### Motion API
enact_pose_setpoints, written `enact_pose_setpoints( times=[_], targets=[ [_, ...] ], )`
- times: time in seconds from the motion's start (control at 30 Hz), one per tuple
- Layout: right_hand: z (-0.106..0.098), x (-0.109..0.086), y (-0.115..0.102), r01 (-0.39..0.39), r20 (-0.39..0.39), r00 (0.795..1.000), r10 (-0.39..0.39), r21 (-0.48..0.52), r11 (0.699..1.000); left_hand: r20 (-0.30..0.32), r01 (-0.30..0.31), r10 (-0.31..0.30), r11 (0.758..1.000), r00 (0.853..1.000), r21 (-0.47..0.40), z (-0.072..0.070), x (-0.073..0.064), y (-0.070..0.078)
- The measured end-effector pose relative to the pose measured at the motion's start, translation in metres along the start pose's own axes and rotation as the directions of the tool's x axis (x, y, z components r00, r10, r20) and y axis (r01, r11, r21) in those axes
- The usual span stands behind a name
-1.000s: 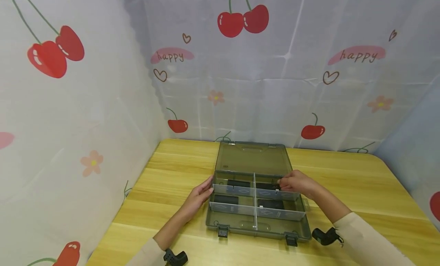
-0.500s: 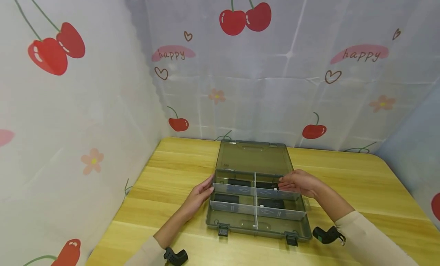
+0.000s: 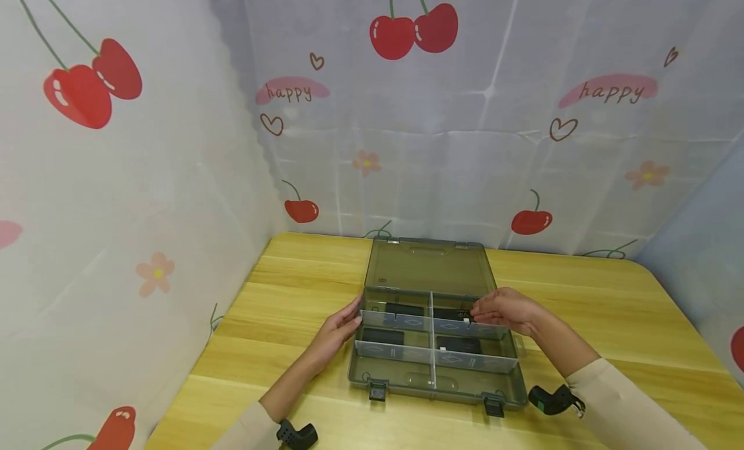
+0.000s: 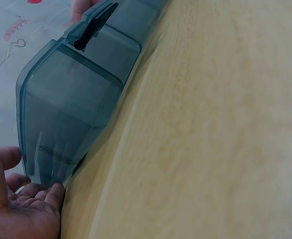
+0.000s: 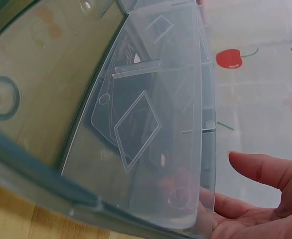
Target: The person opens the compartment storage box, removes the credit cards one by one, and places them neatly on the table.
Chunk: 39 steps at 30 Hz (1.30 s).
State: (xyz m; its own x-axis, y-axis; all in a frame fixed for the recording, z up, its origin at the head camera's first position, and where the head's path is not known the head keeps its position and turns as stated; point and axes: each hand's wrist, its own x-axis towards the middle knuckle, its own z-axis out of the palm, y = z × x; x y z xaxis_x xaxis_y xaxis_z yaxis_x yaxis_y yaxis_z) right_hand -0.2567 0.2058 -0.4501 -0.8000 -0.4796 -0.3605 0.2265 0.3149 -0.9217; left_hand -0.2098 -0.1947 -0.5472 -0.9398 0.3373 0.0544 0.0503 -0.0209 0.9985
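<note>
An open grey-green translucent plastic box (image 3: 401, 392) with clear dividers (image 3: 395, 351) lies on the wooden table. My left hand (image 3: 335, 334) rests against its left wall near the back corner; the left wrist view shows its thumb by the rim and its fingertips at the wall. My right hand (image 3: 507, 309) reaches over the back right compartment, beside a flat black card-like piece marked VIP (image 3: 453, 315). In the right wrist view the thumb (image 5: 265, 172) stands apart from the fingers, which are partly behind the clear plastic. Dark flat pieces (image 3: 382, 337) lie in other compartments.
The box's lid (image 3: 430, 266) is folded back toward the rear curtain (image 3: 442, 179). Two black latches (image 3: 377, 390) hang at the front edge. The two front compartments hold nothing visible. Black wrist cameras (image 3: 549, 399) are strapped at both cuffs.
My right hand's bunched fingers have loosened and straightened beside the black piece, whose VIP lettering now shows more clearly. The left hand and the box stay in place.
</note>
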Motion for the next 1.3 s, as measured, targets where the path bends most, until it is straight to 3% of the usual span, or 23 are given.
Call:
enact_pose_setpoints(
  times=[0.67,0.9,1.3],
  targets=[
    [0.0,-0.001,0.003,0.018,-0.012,1.0,-0.017,0.115,0.993,0.02,0.001,0.0,1.0,1.0,-0.015,-0.002,0.0,-0.002],
    [0.0,0.001,0.004,0.039,-0.006,0.999,-0.039,0.114,0.993,0.021,-0.001,0.001,1.0,1.0,-0.02,-0.002,-0.001,-0.002],
    [0.014,0.002,0.0,0.045,-0.161,0.986,-0.045,-0.009,0.999,0.011,-0.003,0.003,1.0,1.0,-0.009,-0.001,0.0,0.003]
  ],
)
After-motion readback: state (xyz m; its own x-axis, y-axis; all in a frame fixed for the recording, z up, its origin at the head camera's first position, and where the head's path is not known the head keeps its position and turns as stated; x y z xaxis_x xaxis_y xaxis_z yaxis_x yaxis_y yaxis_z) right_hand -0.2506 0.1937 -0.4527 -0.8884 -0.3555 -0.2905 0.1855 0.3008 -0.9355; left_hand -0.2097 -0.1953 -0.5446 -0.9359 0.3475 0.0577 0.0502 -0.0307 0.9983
